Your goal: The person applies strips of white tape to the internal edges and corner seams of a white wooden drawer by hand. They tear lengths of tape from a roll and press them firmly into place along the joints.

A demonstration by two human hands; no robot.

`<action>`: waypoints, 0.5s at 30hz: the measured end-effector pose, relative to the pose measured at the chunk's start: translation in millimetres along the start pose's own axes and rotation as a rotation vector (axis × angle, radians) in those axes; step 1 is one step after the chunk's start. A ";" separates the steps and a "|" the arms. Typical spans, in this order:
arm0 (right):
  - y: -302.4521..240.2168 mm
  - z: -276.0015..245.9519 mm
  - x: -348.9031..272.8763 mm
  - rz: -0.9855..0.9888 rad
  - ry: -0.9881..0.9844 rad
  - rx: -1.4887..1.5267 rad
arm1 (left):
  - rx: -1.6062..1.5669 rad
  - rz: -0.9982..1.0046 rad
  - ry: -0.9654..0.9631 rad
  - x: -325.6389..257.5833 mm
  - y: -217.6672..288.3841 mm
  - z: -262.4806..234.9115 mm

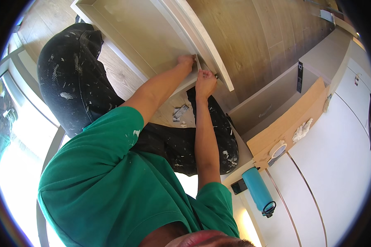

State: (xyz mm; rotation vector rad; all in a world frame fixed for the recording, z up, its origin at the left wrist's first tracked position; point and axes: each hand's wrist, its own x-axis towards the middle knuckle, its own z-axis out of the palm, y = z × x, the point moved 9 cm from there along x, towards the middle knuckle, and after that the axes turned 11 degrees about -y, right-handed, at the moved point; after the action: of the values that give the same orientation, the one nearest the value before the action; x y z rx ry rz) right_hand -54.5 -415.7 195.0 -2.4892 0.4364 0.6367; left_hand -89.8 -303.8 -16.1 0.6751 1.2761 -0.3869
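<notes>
A pale, shallow drawer [136, 37] lies before me, its thick front panel [206, 45] along the right side. Inside the drawer's near corner, against that panel, my left hand [186, 61] is closed at the upper end of a thin pale strip [198, 62]. My right hand [205, 82] is just outside the corner, fingers pinched at the strip's lower end. Whether the strip is tape cannot be made out. A small dark piece [217, 76] shows beside my right fingertips. My knees, in dark paint-spotted trousers [76, 74], are either side of the drawer.
Metal pieces [179, 113] lie on the wood floor between my legs. To the right stands an open cabinet [272, 103] with a black rail [299, 77]. A brown board [290, 119] carries a roll of tape [278, 151] and crumpled cloth [303, 130]. Nearby are a teal bottle [257, 189] and a phone [239, 186].
</notes>
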 end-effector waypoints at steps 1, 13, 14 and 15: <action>-2.3 -1.2 -0.6 -0.006 0.004 -0.011 | 0.005 -0.007 0.001 -0.2 0.0 -0.4; -3.0 -0.3 -0.4 0.002 -0.014 0.007 | -0.040 -0.030 -0.012 5.8 -3.0 1.3; -3.0 -0.6 -0.4 0.006 -0.013 0.006 | -0.039 -0.029 -0.015 4.7 -2.7 2.1; -2.9 -1.0 -0.3 0.010 -0.012 0.006 | -0.038 -0.029 -0.018 3.7 -2.4 2.8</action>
State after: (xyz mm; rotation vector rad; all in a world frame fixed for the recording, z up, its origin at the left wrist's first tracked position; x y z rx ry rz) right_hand -53.2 -413.8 197.1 -2.4777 0.4456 0.6528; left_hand -88.2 -307.1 -19.8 0.6211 1.2746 -0.3906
